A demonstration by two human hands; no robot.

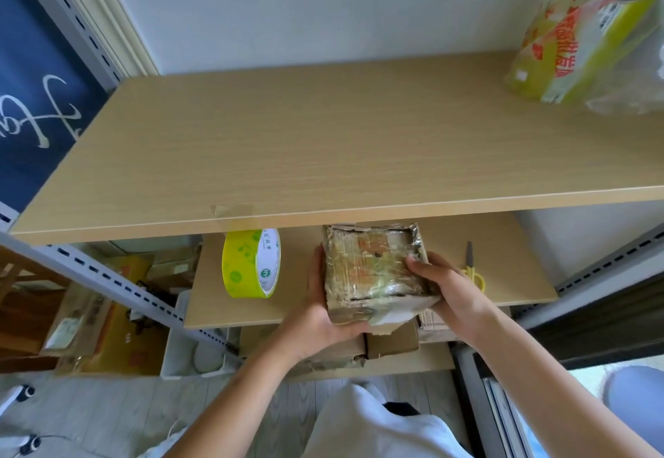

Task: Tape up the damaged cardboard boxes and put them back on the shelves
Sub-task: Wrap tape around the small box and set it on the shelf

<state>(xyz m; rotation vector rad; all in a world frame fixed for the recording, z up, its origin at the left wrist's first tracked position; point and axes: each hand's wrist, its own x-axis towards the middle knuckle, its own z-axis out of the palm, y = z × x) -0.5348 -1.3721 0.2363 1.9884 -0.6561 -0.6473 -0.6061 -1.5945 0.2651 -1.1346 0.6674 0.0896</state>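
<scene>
Both hands hold one battered cardboard box (375,274) at the centre of the frame, just above the front edge of the middle shelf (510,280). The left hand (323,317) curls its grip round the box's left side and lower corner; the right hand (452,290) clamps the right side, thumb on top.

The box's corners look crushed and its tape wrinkled — a torn lower flap could give way if squeezed, or the box could slip off the shelf lip if set down too near the edge.

Counted: one held box, at least two more boxes (391,342) below it, one roll of yellow-green tape (251,263) at centre left, one pair of scissors (471,271) at right, one bagged package (589,37) upper right.
</scene>
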